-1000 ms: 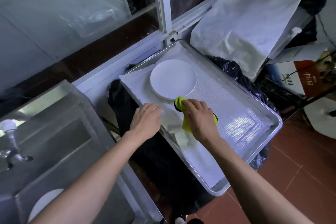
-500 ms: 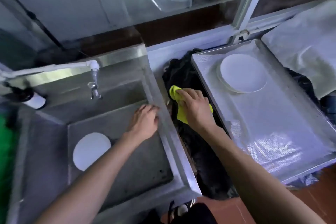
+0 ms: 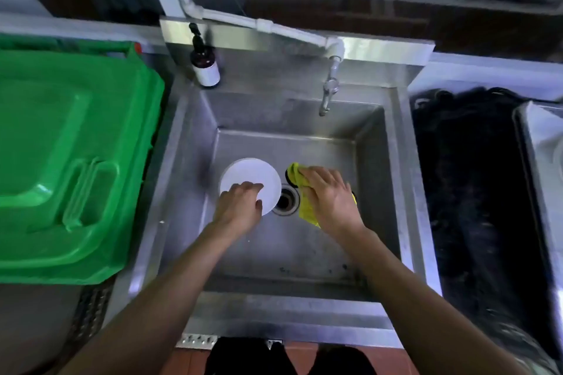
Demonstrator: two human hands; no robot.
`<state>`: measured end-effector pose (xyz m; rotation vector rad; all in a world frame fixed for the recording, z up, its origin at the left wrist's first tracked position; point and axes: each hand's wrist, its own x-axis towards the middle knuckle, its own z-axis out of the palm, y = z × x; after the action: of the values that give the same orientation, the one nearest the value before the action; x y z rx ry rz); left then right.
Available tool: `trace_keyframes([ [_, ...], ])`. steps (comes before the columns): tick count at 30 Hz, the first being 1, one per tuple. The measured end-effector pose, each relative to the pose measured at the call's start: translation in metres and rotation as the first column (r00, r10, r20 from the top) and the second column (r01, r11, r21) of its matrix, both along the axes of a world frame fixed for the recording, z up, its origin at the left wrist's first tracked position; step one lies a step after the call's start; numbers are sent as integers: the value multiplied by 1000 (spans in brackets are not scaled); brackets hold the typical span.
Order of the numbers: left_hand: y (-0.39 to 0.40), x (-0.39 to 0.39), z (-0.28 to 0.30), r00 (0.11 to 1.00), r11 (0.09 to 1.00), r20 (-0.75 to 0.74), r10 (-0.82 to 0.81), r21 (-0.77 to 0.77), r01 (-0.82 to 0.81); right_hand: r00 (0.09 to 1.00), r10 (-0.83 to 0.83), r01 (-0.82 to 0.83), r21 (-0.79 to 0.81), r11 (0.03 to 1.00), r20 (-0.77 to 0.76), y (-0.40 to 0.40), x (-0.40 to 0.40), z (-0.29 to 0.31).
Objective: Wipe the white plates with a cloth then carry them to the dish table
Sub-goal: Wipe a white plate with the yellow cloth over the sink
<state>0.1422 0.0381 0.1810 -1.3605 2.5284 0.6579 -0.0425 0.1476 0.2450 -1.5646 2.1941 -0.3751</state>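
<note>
The green bin lid [image 3: 70, 158] filled the left of the frame; the steel sink [image 3: 380, 179] occupied the centre. One white plate [image 3: 248, 175] lay flat on the sink floor, left of centre, just beside the drain [image 3: 285, 200]. The left hand [image 3: 239, 211] covered the plate's lower edge, fingers curled over it; whether it had a real grip could not be told. The right hand [image 3: 330, 199], right of the drain, clutched the yellow cloth [image 3: 304, 210]. The plate (round, no long axis) lay directly under the left hand and left of the cloth, so the left hand was judged nearer for lifting it.
</note>
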Motion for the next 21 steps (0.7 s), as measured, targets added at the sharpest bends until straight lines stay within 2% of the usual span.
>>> trace_keyframes([
  [4, -19, 48, -26, 981, 975, -46, 190, 129, -183, 999, 3, -5, 37, 999, 45, -26, 41, -21],
  [11, -34, 76, -68, 948, 929, -72, 310, 233, -287, 997, 6, -13, 86, 996, 83, -49, 63, -58],
  [16, -48, 74, -110, 830, 807, -108, 546, 334, -487, 979, -32, 19, 65, 998, 203, -65, 61, -98],
  [21, -53, 73, -160, 746, 704, -87, 660, 420, -573, 956, 46, -62, 45, 997, 291, -75, 60, -142],
])
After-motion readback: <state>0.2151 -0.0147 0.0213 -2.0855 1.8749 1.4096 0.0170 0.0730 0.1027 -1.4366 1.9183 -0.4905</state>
